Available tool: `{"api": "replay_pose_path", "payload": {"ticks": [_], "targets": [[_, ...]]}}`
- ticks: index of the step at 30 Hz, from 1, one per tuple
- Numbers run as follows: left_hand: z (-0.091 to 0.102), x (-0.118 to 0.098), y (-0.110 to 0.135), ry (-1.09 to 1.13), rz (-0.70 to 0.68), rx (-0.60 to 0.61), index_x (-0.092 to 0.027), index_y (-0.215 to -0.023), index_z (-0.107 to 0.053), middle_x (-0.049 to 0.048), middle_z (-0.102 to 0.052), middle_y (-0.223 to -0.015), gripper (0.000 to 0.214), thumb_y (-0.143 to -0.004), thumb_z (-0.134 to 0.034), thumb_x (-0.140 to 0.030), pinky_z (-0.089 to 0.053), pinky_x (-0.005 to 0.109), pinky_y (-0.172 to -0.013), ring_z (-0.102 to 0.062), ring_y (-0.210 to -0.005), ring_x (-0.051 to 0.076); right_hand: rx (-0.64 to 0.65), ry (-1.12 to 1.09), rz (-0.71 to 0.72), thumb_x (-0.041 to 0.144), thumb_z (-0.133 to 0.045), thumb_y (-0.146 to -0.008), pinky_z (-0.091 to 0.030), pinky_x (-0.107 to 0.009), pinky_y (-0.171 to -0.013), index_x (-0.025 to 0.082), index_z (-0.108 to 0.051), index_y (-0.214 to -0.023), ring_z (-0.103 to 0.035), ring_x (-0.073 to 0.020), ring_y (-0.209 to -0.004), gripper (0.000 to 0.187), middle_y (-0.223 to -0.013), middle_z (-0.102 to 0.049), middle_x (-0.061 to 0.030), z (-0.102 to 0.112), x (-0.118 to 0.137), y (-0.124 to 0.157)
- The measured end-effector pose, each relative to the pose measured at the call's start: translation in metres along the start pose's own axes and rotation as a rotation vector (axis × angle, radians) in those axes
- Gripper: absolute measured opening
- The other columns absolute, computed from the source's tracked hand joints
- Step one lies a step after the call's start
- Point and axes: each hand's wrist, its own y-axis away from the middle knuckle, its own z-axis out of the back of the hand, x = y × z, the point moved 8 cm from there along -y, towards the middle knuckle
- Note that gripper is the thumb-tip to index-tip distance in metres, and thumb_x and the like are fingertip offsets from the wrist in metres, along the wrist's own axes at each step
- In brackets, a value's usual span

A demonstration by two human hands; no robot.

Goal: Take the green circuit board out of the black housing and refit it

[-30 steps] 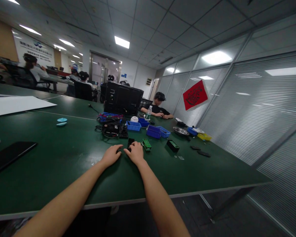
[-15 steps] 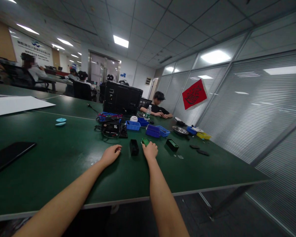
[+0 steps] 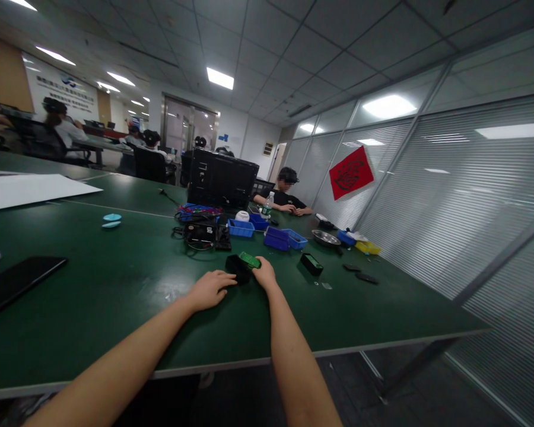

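Circuit board pinched in right hand, left hand spread, perhaps touching black case

No wording can be made out for certain. At ten o'clock, the pale wall sign carries a blue logo above rows of dark, blurred characters. Toward two o'clock, the red square poster shows a dark figure, lettering or drawing, I cannot tell which. Near the clock's centre, the water bottle's green label is too small to read.
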Motion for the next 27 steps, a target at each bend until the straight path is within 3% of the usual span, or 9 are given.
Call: {"api": "replay_pose_path", "payload": {"ticks": [3, 5, 8, 11, 14, 16, 19, 27], "targets": [[-0.004, -0.022, 0.003, 0.004, -0.120, 0.055, -0.032, -0.110, -0.056, -0.0051, -0.054, -0.122, 0.042, -0.073, -0.045, -0.014, -0.034, 0.034, -0.093, -0.043, -0.114, 0.018, 0.026, -0.122, 0.103, 0.004, -0.046, -0.057, -0.039, -0.027, -0.086, 0.021, -0.057, -0.104, -0.054, -0.0166, -0.096, 0.051, -0.104, -0.061, -0.0021, -0.002, 0.004, -0.003], [0.002, -0.026, 0.004, 0.034, -0.143, -0.012, -0.029, -0.105, -0.059, -0.0029, -0.060, -0.112, 0.038, -0.075, -0.044, -0.013, -0.036, 0.033, -0.092, -0.048, -0.108, 0.016, 0.051, -0.169, 0.139, 0.000, -0.042, -0.054, -0.040, -0.025, -0.085, 0.020, -0.059, -0.100, -0.055, -0.0154, -0.094, 0.054, -0.099, -0.062, -0.0007, -0.003, 0.004, -0.004], [0.023, -0.007, 0.005, 0.040, 0.015, -0.285, -0.024, -0.104, -0.059, 0.0018, -0.061, -0.107, 0.033, -0.077, -0.041, -0.015, -0.037, 0.033, -0.093, -0.051, -0.103, 0.017, 0.062, -0.181, 0.134, -0.003, -0.039, -0.052, -0.041, -0.026, -0.084, 0.020, -0.060, -0.099, -0.055, -0.0153, -0.094, 0.056, -0.099, -0.062, -0.0008, -0.003, 0.002, -0.004], [0.032, 0.026, 0.009, 0.036, 0.253, -0.452, -0.022, -0.121, -0.046, 0.0047, -0.048, -0.125, 0.046, -0.075, -0.048, -0.024, -0.032, 0.034, -0.099, -0.043, -0.115, 0.019, 0.057, -0.120, 0.095, -0.001, -0.043, -0.056, -0.039, -0.028, -0.087, 0.019, -0.059, -0.105, -0.053, -0.0174, -0.100, 0.055, -0.106, -0.060, -0.0042, -0.003, -0.001, -0.003], [0.016, 0.049, 0.003, 0.090, 0.381, -0.317, -0.018, -0.134, -0.027, 0.0081, -0.037, -0.136, 0.069, -0.072, -0.053, -0.035, -0.030, 0.033, -0.100, -0.036, -0.122, 0.021, 0.074, -0.055, 0.084, 0.008, -0.052, -0.060, -0.037, -0.030, -0.091, 0.017, -0.057, -0.111, -0.050, -0.0205, -0.106, 0.052, -0.113, -0.057, -0.0082, -0.004, 0.000, -0.002], [0.003, 0.053, -0.001, 0.101, 0.401, -0.196, -0.017, -0.135, -0.024, 0.0096, -0.040, -0.134, 0.073, -0.071, -0.054, -0.038, -0.032, 0.032, -0.098, -0.039, -0.121, 0.022, 0.085, -0.041, 0.080, 0.016, -0.058, -0.063, -0.037, -0.030, -0.091, 0.016, -0.057, -0.112, -0.050, -0.0214, -0.107, 0.049, -0.114, -0.056, -0.0094, -0.004, 0.002, -0.001], [-0.004, 0.050, -0.006, 0.062, 0.396, -0.108, -0.021, -0.133, -0.029, 0.0089, -0.048, -0.127, 0.070, -0.070, -0.055, -0.037, -0.034, 0.032, -0.095, -0.044, -0.116, 0.024, 0.071, -0.023, 0.033, 0.026, -0.061, -0.066, -0.038, -0.031, -0.089, 0.017, -0.059, -0.108, -0.051, -0.0213, -0.104, 0.043, -0.110, -0.058, -0.0089, 0.001, 0.001, 0.000], [0.001, 0.043, -0.015, 0.080, 0.389, -0.039, -0.030, -0.123, -0.042, 0.0030, -0.060, -0.108, 0.058, -0.068, -0.059, -0.038, -0.040, 0.029, -0.083, -0.055, -0.100, 0.021, -0.026, 0.194, -0.111, 0.036, -0.065, -0.065, -0.041, -0.031, -0.077, 0.024, -0.063, -0.100, -0.052, -0.0242, -0.096, 0.038, -0.099, -0.059, -0.0091, 0.025, -0.006, 0.008]]}}
